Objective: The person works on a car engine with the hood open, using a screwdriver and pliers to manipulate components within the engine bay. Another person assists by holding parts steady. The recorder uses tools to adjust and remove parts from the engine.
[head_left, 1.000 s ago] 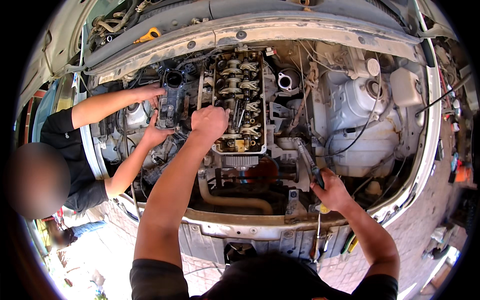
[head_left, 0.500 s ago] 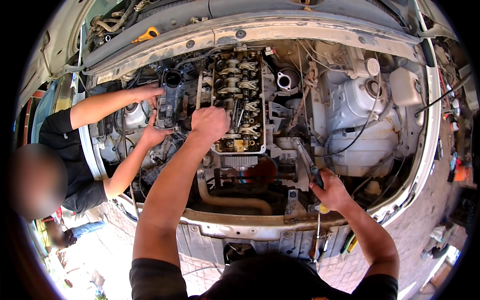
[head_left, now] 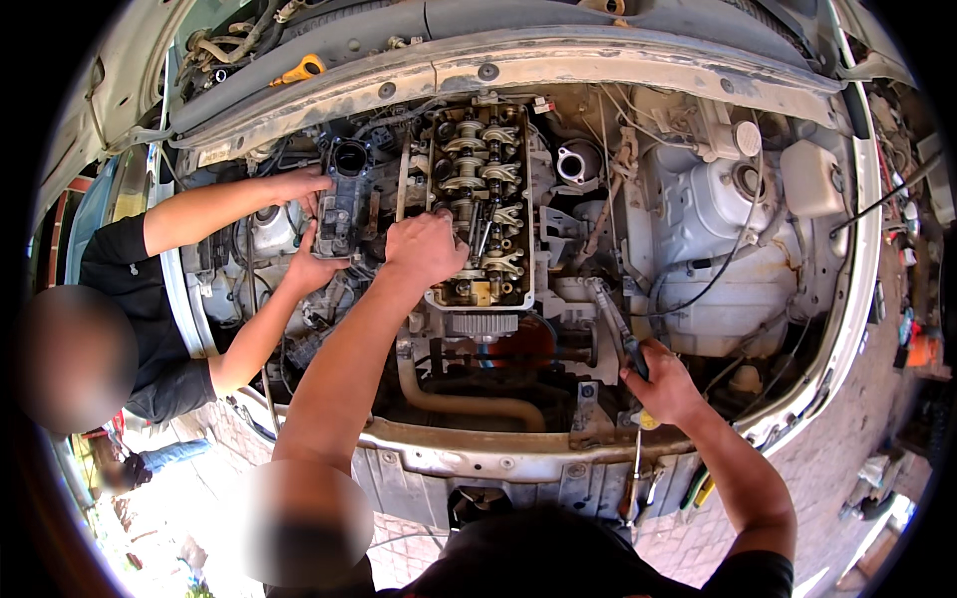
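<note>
My left hand (head_left: 427, 246) is closed, knuckles up, at the left edge of the opened engine's cylinder head (head_left: 529, 199). Whatever its fingers grip is hidden underneath. Rocker arms and springs (head_left: 500, 171) lie exposed beside it, with slim metal tools (head_left: 482, 231) resting among them. Out to the right, my right hand (head_left: 663, 379) is wrapped round the dark grip of a long silver wrench (head_left: 610, 311), which slants up and left over the engine bay. Just below that hand sits a yellow-handled screwdriver (head_left: 648, 421), its shaft toward the front panel.
At the left a co-worker's two hands (head_left: 317, 261) hold a dark engine part with a round opening (head_left: 349, 156). A toothed pulley (head_left: 485, 325) sits at the head's near end. The front crossmember (head_left: 478, 461) runs between me and the engine. A white reservoir (head_left: 811, 177) stands far right.
The whole view has shifted slightly to the right. Both my hands keep nearly the same places against the engine, and the wrench stays in my right hand.
</note>
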A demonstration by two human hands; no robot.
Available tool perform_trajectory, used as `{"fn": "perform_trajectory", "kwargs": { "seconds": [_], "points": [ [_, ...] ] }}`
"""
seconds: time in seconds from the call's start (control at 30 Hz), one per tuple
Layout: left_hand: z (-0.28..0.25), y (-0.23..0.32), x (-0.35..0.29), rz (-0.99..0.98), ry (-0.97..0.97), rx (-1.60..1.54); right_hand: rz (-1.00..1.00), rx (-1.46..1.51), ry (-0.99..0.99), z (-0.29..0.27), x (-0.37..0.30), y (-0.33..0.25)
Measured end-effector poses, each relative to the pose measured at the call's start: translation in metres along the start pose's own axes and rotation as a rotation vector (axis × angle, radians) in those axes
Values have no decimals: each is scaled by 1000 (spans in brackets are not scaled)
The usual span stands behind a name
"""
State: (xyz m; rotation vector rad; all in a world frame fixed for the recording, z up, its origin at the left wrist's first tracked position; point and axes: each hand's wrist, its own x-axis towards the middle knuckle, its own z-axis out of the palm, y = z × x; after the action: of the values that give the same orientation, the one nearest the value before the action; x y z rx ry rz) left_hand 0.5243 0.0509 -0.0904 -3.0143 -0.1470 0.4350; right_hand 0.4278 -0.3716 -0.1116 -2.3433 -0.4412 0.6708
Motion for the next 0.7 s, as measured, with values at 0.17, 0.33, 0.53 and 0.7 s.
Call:
{"fn": "perform_trajectory", "kwargs": {
  "seconds": [0.17, 0.33, 0.53, 0.7],
  "points": [
    [-8, 0, 8, -97, -85, -97, 4, 20, -9, -3, 0, -1],
    [-1, -6, 5, -53, -17, -92, 5, 23, -16, -2, 1, -3],
    [-10, -4, 4, -81, -72, -115, 14, 25, -16, -2, 0, -4],
    [-12, -1, 8, -142, -125, -148, 14, 35, -21, -6, 0, -8]
  ]
}}
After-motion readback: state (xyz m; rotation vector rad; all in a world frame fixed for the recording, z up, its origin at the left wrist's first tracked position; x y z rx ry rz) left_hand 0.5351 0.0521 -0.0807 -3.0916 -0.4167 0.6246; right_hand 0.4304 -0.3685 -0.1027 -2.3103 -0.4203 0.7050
